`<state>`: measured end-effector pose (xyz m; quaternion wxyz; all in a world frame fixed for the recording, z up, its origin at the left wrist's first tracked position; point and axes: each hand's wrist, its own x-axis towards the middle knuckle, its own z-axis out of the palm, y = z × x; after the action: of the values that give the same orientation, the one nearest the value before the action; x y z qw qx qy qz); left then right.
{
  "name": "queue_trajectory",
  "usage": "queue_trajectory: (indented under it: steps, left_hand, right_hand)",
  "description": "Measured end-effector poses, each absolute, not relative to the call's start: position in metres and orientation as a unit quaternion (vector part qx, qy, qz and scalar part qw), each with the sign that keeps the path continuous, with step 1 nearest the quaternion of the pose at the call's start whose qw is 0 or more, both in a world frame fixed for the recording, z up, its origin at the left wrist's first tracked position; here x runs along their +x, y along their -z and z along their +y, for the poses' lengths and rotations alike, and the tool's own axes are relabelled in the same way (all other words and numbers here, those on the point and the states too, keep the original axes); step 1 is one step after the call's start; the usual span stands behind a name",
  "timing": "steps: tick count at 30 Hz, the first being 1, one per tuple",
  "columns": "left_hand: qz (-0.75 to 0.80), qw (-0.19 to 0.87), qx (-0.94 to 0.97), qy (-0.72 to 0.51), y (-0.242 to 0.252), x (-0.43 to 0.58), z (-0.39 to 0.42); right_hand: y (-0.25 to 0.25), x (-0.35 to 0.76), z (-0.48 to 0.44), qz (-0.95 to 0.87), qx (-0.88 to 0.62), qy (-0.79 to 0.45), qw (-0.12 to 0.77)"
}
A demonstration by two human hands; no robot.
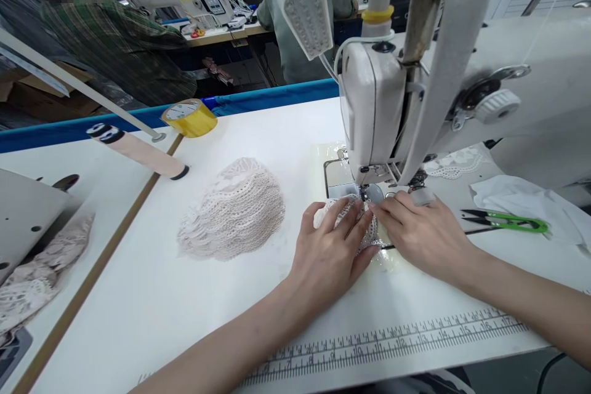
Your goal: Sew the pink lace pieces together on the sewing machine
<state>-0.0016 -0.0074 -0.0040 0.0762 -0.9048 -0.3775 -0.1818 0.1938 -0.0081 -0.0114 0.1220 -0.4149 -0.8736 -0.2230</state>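
Note:
A small piece of white lace [369, 235] lies under the presser foot [364, 192] of the sewing machine [376, 98]. My left hand [330, 243] rests on it from the left, fingers spread and fingertips pressing it down, thumb stretched toward the front. On the right, my right hand [418, 228] has its fingers bent together at the lace's edge close to the needle; its thumb is mostly hidden. A white band [422, 197] circles one right finger. Left of my hands sits a fanned stack of pale lace pieces [235, 212], touched by neither hand.
Green thread snips [512, 220] and white cloth [530, 203] lie at right. Yellow tape [190, 118] and a pale pink roll [143, 154] stand back left. A printed ruler [369, 348] runs along the front edge. Two people sit beyond the blue border [277, 95].

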Motion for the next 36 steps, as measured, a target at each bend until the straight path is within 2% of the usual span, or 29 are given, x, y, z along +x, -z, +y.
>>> queue_trajectory:
  steps: [36]
  left_hand:
    - [-0.393, 0.058, -0.899, 0.184, 0.0051, -0.0005, -0.0016]
  right_hand:
    - [0.0108, 0.1924, -0.0028, -0.869, -0.432, 0.224, 0.090]
